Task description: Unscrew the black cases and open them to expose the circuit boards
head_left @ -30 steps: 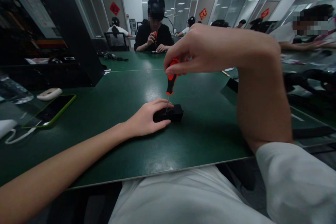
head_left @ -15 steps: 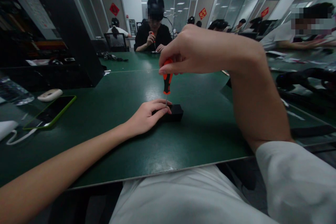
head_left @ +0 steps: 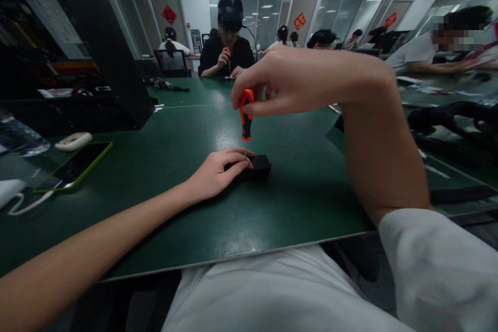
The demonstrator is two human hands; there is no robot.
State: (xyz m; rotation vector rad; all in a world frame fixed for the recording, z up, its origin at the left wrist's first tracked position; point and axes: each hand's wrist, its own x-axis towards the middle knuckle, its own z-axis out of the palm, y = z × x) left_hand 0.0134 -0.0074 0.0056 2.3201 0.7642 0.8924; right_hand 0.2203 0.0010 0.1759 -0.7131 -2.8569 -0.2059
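Observation:
My right hand [head_left: 272,83] grips the orange and black handle of a screwdriver [head_left: 246,124] between thumb and fingers. The screwdriver stands upright, its thin metal shaft pointing down at a black block [head_left: 260,167] on the green table. Around the left part of the block, my left hand [head_left: 221,170] is closed, thumb on the near side and fingers on the far side. The shaft's lower end comes down between that thumb and the fingers. Its tip, and whatever it touches, cannot be made out.
To the left lie a phone [head_left: 75,166] with a green edge, a pale rounded object [head_left: 73,140] and a white cable [head_left: 29,206]. A large black case [head_left: 105,46] stands behind them. Across the green table [head_left: 187,129], a person in black [head_left: 227,54] holds another screwdriver.
My right hand has loosened and shifted its fingers on the screwdriver handle, showing more of its orange top. My left hand and the black block stay in place.

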